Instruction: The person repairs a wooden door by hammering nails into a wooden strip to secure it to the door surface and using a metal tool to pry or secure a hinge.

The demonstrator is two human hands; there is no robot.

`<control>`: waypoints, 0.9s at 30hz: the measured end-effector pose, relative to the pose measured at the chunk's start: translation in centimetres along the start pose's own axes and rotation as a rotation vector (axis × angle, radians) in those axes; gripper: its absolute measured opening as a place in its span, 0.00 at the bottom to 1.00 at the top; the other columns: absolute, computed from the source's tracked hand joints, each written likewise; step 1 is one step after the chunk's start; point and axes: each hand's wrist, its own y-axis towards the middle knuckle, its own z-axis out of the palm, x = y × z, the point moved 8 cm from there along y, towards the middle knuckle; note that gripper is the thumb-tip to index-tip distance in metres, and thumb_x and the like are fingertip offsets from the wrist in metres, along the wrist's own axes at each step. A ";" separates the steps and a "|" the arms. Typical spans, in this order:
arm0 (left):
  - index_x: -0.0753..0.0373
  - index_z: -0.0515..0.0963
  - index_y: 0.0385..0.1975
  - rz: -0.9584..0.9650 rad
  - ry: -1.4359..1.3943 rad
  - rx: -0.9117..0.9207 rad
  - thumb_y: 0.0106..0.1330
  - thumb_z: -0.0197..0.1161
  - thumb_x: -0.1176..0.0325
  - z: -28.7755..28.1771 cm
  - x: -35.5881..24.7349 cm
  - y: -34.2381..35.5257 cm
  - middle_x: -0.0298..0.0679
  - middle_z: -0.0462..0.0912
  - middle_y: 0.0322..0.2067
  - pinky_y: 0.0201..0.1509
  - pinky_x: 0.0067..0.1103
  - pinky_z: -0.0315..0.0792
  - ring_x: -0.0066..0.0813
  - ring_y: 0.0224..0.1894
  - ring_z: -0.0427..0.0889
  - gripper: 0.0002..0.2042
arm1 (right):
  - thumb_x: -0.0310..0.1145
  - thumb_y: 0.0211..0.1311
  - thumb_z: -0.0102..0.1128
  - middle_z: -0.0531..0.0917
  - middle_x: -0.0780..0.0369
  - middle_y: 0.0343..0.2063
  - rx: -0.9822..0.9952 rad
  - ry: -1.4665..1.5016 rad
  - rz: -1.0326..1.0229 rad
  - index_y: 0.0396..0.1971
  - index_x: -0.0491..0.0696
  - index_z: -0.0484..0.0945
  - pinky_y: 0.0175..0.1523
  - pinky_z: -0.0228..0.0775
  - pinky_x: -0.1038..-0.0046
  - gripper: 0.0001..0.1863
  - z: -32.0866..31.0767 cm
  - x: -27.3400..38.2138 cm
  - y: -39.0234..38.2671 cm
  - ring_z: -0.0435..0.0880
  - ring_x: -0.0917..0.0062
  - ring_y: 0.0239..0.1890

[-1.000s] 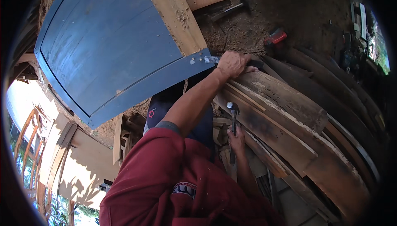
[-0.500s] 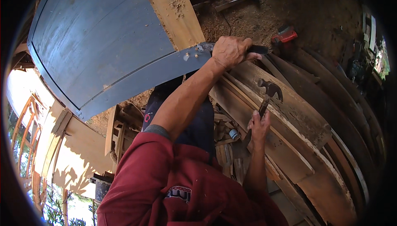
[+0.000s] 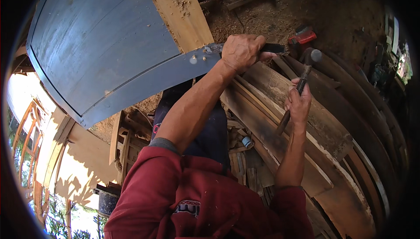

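Observation:
My left hand (image 3: pixel 241 51) is closed around a dark-handled bladed tool, likely a chisel (image 3: pixel 274 48), its metal end at the edge of the blue wooden panel (image 3: pixel 105 42), beside a pale plank (image 3: pixel 175 11) with wood shavings on it. Small pale bits sit on the panel there. My right hand (image 3: pixel 299 101) grips a hammer (image 3: pixel 313 56) by its handle, raised above stacked rough boards (image 3: pixel 332 138), to the right of my left hand.
A red-and-dark power tool (image 3: pixel 302 36) and a hammer-like tool (image 3: pixel 247 0) lie on shaving-covered ground (image 3: pixel 280 11). Wood offcuts and a small can (image 3: pixel 247 142) are beside my legs. A dark bucket (image 3: pixel 108 202) stands at lower left, near sunlit sheets (image 3: pixel 83 164).
My right hand has lifted the hammer up and to the right, and its head has turned. My left hand and tool appear slightly higher in view, as does the panel.

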 end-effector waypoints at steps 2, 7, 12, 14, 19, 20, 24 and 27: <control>0.59 0.75 0.25 -0.018 0.006 -0.009 0.62 0.59 0.35 -0.4 -0.1 0.1 0.39 0.79 0.22 0.28 0.35 0.75 0.42 0.26 0.83 0.28 | 0.24 0.68 0.51 0.69 0.70 0.17 -0.062 0.195 -0.002 0.46 0.45 0.71 0.15 0.55 0.81 0.08 -0.8 -0.5 0.3 0.65 0.89 0.13; 0.59 0.78 0.32 -0.057 0.017 0.172 0.64 0.55 0.34 0.5 0.0 0.1 0.42 0.84 0.29 0.35 0.36 0.78 0.44 0.34 0.86 0.29 | 0.25 0.68 0.50 0.65 0.72 0.16 0.177 -0.141 0.102 0.46 0.46 0.70 0.15 0.57 0.82 0.08 3.1 -1.7 0.2 0.64 0.89 0.12; 0.59 0.78 0.33 -0.068 0.026 0.152 0.64 0.55 0.34 0.2 0.0 0.2 0.42 0.84 0.30 0.35 0.37 0.78 0.44 0.35 0.86 0.29 | 0.25 0.66 0.53 0.69 0.70 0.17 -0.103 0.375 0.036 0.46 0.44 0.71 0.16 0.57 0.81 0.10 0.9 -1.6 0.8 0.64 0.89 0.12; 0.59 0.78 0.33 -0.064 0.033 0.148 0.64 0.55 0.34 0.2 0.0 0.3 0.42 0.84 0.30 0.35 0.37 0.78 0.44 0.35 0.86 0.29 | 0.25 0.66 0.52 0.68 0.70 0.17 0.040 0.052 0.026 0.47 0.45 0.70 0.16 0.58 0.81 0.10 2.1 -1.1 0.6 0.64 0.89 0.12; 0.60 0.78 0.31 -0.052 0.048 0.100 0.64 0.54 0.33 0.0 0.1 0.2 0.41 0.84 0.28 0.33 0.37 0.78 0.44 0.34 0.86 0.30 | 0.26 0.67 0.52 0.67 0.70 0.18 0.051 0.213 0.054 0.47 0.45 0.70 0.18 0.57 0.81 0.10 0.6 -2.0 0.5 0.64 0.90 0.13; 0.60 0.78 0.31 -0.049 0.049 0.101 0.64 0.54 0.33 0.1 0.0 0.2 0.41 0.84 0.28 0.33 0.37 0.78 0.44 0.34 0.86 0.30 | 0.26 0.67 0.53 0.68 0.70 0.18 -0.044 0.334 0.054 0.46 0.45 0.70 0.18 0.57 0.80 0.09 0.5 -2.3 0.4 0.65 0.89 0.14; 0.60 0.74 0.25 -0.029 0.052 -0.007 0.63 0.60 0.36 -0.6 -0.6 0.4 0.41 0.79 0.21 0.31 0.35 0.75 0.43 0.27 0.84 0.28 | 0.25 0.66 0.53 0.70 0.70 0.18 0.152 -0.200 0.001 0.45 0.45 0.70 0.17 0.61 0.79 0.09 3.5 -1.7 0.3 0.65 0.89 0.13; 0.60 0.74 0.25 -0.076 0.066 0.014 0.63 0.60 0.36 -0.7 -0.2 0.6 0.41 0.79 0.22 0.30 0.34 0.75 0.42 0.27 0.83 0.28 | 0.24 0.66 0.51 0.70 0.69 0.18 0.066 -0.010 0.008 0.45 0.46 0.69 0.17 0.61 0.80 0.09 1.5 -1.1 0.2 0.64 0.89 0.13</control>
